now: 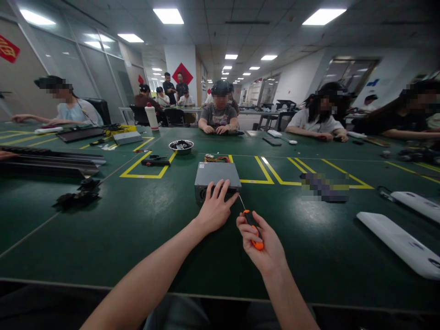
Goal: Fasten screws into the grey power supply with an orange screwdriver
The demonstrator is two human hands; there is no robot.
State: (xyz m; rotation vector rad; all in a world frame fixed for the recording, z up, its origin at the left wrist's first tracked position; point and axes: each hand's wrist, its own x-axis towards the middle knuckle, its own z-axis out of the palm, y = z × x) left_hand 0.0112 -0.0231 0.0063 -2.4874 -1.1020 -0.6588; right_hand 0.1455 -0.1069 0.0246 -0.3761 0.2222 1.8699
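Two white casings (398, 245) lie rightward on the table (85, 247); a metal bowl (179, 151) stands beyond the central grey box (217, 172), its front partly hidden by the spread left hand (215, 206). The right hand's (263, 240) grip is wrapped round a screwdriver (250, 219).

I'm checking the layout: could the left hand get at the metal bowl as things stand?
Probably yes, with a forward stretch: the left hand rests on the grey box, but the metal bowl stands beyond it to the left, and the way past that side looks free.
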